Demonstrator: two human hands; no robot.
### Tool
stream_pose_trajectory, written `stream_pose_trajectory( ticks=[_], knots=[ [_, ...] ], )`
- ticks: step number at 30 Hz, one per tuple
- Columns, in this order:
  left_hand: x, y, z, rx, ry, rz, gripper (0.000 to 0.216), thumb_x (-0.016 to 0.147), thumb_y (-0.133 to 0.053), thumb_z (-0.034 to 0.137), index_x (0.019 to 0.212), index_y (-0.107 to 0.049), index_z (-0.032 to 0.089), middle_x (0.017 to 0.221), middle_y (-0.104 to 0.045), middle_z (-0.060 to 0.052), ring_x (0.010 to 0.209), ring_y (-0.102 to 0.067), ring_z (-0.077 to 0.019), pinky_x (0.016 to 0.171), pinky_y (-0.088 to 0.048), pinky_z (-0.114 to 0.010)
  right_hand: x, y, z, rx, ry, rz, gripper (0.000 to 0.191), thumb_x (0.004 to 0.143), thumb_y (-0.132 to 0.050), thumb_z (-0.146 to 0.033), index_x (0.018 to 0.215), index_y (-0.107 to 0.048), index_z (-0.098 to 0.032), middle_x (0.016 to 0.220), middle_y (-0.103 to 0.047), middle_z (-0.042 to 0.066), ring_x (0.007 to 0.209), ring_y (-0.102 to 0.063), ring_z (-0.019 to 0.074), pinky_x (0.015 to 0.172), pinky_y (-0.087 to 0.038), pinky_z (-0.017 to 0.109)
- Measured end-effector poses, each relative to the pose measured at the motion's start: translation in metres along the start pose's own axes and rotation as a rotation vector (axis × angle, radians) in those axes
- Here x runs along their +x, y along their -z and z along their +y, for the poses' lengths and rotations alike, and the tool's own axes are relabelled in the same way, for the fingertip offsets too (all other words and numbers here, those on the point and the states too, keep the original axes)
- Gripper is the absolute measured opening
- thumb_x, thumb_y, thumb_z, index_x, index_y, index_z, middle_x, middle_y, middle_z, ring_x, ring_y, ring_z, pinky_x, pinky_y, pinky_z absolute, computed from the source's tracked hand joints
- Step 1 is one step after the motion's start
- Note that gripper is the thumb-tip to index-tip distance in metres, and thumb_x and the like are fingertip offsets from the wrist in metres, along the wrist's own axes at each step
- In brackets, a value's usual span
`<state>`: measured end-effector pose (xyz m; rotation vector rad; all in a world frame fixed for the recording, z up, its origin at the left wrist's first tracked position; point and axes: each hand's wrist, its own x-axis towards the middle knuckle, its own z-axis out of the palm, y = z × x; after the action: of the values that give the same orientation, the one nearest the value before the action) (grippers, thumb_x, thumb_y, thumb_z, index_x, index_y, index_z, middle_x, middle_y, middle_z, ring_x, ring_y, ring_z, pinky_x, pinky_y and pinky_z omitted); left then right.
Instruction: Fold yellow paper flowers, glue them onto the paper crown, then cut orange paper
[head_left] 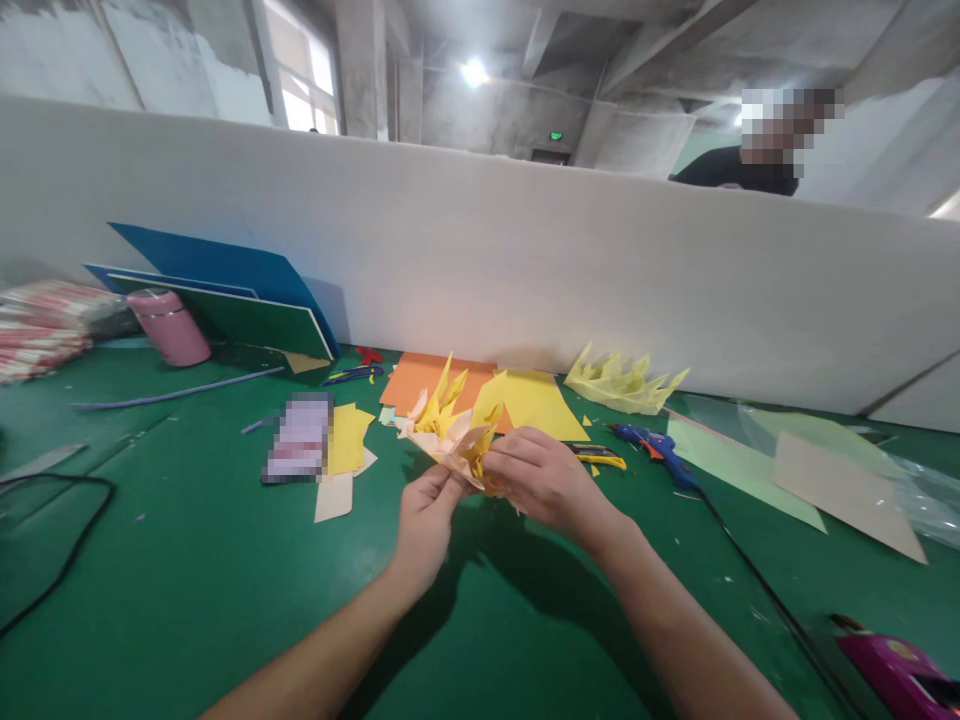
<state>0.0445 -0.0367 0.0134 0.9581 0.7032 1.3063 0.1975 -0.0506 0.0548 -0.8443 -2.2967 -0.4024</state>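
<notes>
A folded paper piece [459,430] with pointed yellow and pale pink petals is held up over the middle of the green table. My left hand [429,515] pinches its lower edge between thumb and fingers. On the right side, my right hand [551,480] has its fingers closed on the same piece, and the fingertips are partly hidden behind the petals. Behind the hands lie an orange sheet [409,375] and a yellow sheet [536,400]. Just beyond my right hand rests a yellow utility knife [607,457].
A blue glue gun [660,447] with a black cord lies right of my hands. A pale yellow paper crown-like piece [622,380] stands near the white partition [465,250]. Leftward are a phone [298,440], yellow scraps [345,440], scissors [356,375] and a pink flask [169,328].
</notes>
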Motion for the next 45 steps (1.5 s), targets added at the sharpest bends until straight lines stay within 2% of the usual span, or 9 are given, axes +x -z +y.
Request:
stream_pose_trajectory(
  ticks=[15, 21, 26, 31, 35, 38, 41, 43, 45],
  knots=[
    [0.001, 0.001, 0.001, -0.015, 0.006, 0.020, 0.022, 0.058, -0.079, 0.033, 0.068, -0.074, 0.014, 0.068, -0.072, -0.004, 0.065, -0.064, -0.0153, 0.068, -0.052, -0.026, 0.011, 0.006, 0.006, -0.075, 0.143, -0.075, 0.023, 0.091, -0.038, -0.010, 0.084, -0.060, -0.013, 0.075, -0.063, 0.008, 0.070, -0.052, 0.0177, 0.069, -0.049, 0.030],
    [0.002, 0.000, 0.000, -0.095, 0.027, 0.038, 0.026, 0.054, -0.082, 0.032, 0.073, -0.075, 0.015, 0.075, -0.074, -0.004, 0.067, -0.065, -0.0139, 0.068, -0.052, -0.023, 0.010, 0.003, 0.007, -0.081, 0.122, -0.081, 0.022, 0.092, -0.039, -0.013, 0.086, -0.060, -0.014, 0.079, -0.065, 0.008, 0.072, -0.053, 0.0178, 0.069, -0.050, 0.031],
    [0.004, -0.003, 0.001, -0.274, 0.106, 0.021, 0.031, 0.051, -0.085, 0.032, 0.075, -0.074, 0.015, 0.079, -0.075, -0.004, 0.071, -0.067, -0.0146, 0.069, -0.053, -0.023, 0.012, 0.002, 0.003, -0.090, 0.066, -0.045, 0.022, 0.092, -0.039, -0.013, 0.091, -0.061, -0.015, 0.079, -0.066, 0.008, 0.072, -0.056, 0.0190, 0.068, -0.049, 0.031],
    [0.008, -0.003, 0.005, -0.384, 0.099, 0.035, 0.031, 0.053, -0.085, 0.027, 0.080, -0.073, 0.016, 0.083, -0.075, -0.004, 0.073, -0.068, -0.0145, 0.068, -0.054, -0.023, 0.010, 0.014, -0.005, -0.026, -0.085, 0.128, 0.028, 0.091, -0.043, -0.013, 0.116, -0.053, -0.022, 0.101, -0.067, 0.008, 0.092, -0.060, 0.0210, 0.080, -0.048, 0.036],
    [0.008, -0.001, 0.005, -0.421, 0.097, 0.039, 0.029, 0.056, -0.083, 0.024, 0.082, -0.072, 0.017, 0.088, -0.075, -0.004, 0.076, -0.068, -0.0147, 0.069, -0.055, -0.023, -0.009, 0.015, 0.011, 0.007, -0.420, 0.335, 0.037, 0.088, -0.044, -0.013, 0.121, -0.051, -0.029, 0.107, -0.064, 0.007, 0.096, -0.059, 0.0229, 0.081, -0.047, 0.041],
    [0.009, 0.000, 0.004, -0.439, 0.098, 0.035, 0.029, 0.059, -0.081, 0.023, 0.086, -0.072, 0.018, 0.091, -0.074, -0.004, 0.077, -0.068, -0.0143, 0.070, -0.055, -0.022, -0.028, 0.006, 0.029, 0.220, -0.660, 0.253, 0.051, 0.086, -0.047, -0.022, 0.135, -0.035, -0.028, 0.122, -0.058, 0.010, 0.104, -0.057, 0.0248, 0.085, -0.046, 0.046],
    [0.010, 0.001, 0.006, -0.450, 0.101, 0.035, 0.031, 0.060, -0.081, 0.023, 0.089, -0.072, 0.018, 0.093, -0.074, -0.004, 0.077, -0.068, -0.0136, 0.069, -0.055, -0.020, -0.039, -0.002, 0.038, 0.513, -0.734, 0.081, 0.061, 0.087, -0.048, -0.035, 0.142, -0.021, -0.029, 0.135, -0.049, 0.011, 0.126, -0.044, 0.0250, 0.099, -0.037, 0.050],
    [0.010, 0.002, 0.009, -0.450, 0.103, 0.022, 0.032, 0.060, -0.081, 0.023, 0.089, -0.071, 0.018, 0.094, -0.074, -0.004, 0.077, -0.068, -0.0138, 0.067, -0.055, -0.019, -0.040, -0.004, 0.038, 0.589, -0.752, 0.023, 0.062, 0.087, -0.049, -0.043, 0.141, -0.023, -0.031, 0.142, -0.043, 0.009, 0.133, -0.035, 0.0243, 0.106, -0.029, 0.049],
    [0.011, 0.002, 0.011, -0.443, 0.096, 0.005, 0.031, 0.060, -0.081, 0.023, 0.089, -0.071, 0.018, 0.094, -0.074, -0.004, 0.078, -0.068, -0.0144, 0.067, -0.055, -0.019, -0.038, -0.005, 0.037, 0.579, -0.765, 0.025, 0.059, 0.085, -0.051, -0.049, 0.138, -0.033, -0.033, 0.146, -0.037, 0.006, 0.136, -0.029, 0.0246, 0.110, -0.023, 0.047]
  ],
)
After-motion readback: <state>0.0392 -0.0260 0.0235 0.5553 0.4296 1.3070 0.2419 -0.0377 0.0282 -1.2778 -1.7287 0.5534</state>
